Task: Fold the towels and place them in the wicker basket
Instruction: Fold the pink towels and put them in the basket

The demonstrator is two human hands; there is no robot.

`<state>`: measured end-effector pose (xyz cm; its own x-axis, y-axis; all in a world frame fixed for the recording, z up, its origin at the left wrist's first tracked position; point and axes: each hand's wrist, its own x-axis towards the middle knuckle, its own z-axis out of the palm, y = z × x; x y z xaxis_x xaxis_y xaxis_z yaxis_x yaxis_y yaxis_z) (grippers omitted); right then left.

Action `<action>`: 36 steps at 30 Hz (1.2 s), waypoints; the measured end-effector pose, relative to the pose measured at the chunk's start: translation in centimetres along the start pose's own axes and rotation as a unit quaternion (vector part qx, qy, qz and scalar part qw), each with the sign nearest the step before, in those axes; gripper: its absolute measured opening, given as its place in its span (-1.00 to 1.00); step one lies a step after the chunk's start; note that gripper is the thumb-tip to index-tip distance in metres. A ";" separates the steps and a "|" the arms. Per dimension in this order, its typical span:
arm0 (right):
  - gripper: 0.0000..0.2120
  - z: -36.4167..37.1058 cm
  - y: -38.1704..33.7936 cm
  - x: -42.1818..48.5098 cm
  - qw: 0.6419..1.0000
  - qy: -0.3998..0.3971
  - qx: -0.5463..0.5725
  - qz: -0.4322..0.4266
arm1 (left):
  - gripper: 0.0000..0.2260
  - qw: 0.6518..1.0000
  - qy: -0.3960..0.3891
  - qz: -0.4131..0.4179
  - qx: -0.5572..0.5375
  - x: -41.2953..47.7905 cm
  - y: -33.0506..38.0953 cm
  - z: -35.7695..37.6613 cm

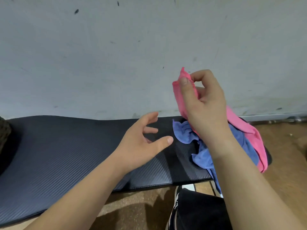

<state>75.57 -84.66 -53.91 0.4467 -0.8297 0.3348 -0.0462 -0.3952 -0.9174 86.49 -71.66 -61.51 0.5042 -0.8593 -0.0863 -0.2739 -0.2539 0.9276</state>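
Covering mat's [66, 146] rt end: blue towel [184, 133]

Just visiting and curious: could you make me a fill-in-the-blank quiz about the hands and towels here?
The right hand pinches the pink towel while the left hand holds ____.
The blue towel lies crumpled on the dark mat, not yet ____.
The hand held higher is the ____ one.
Missing words: nothing; folded; right.
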 end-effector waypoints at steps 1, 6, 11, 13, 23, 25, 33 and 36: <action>-0.83 0.8 -1.3 -0.6 0.996 -0.030 0.085 0.026 | -0.20 0.999 -0.015 0.011 -0.025 -0.3 0.3 -0.3; -0.90 5.3 -4.7 -1.6 0.907 -0.139 0.380 0.115 | -0.42 0.993 0.010 0.053 -0.103 -1.9 1.6 -3.0; -0.48 7.8 -4.8 -1.7 0.748 -0.197 0.594 0.222 | -0.89 0.988 0.118 0.051 -0.084 -2.8 1.1 -7.1; -0.45 8.0 -4.4 -1.1 0.730 -0.216 0.603 0.239 | -0.86 0.965 0.215 0.047 -0.143 -2.7 0.6 -9.2; -0.87 11.9 -3.3 -2.7 0.886 -0.256 0.326 0.207 | -0.81 0.981 0.086 -0.005 -0.176 -1.2 -1.8 -10.0; -0.88 10.7 -2.9 -2.1 0.926 -0.261 0.226 0.153 | -0.94 0.963 0.108 -0.024 -0.246 -1.3 -2.3 -10.9; -0.81 5.8 4.4 0.2 0.796 -0.422 -0.427 0.080 | -0.77 0.824 0.230 -0.073 -0.512 -2.3 -2.3 -14.8; -0.83 6.0 6.0 0.5 0.835 -0.369 -0.401 0.075 | -0.77 0.834 0.303 -0.102 -0.450 -2.3 -4.0 -16.2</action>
<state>80.91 -85.06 -60.56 0.7971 -0.5423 -0.2657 -0.6030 -0.6909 -0.3987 99.68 -61.43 -59.13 0.8614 -0.3875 -0.3284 0.4555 0.3032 0.8370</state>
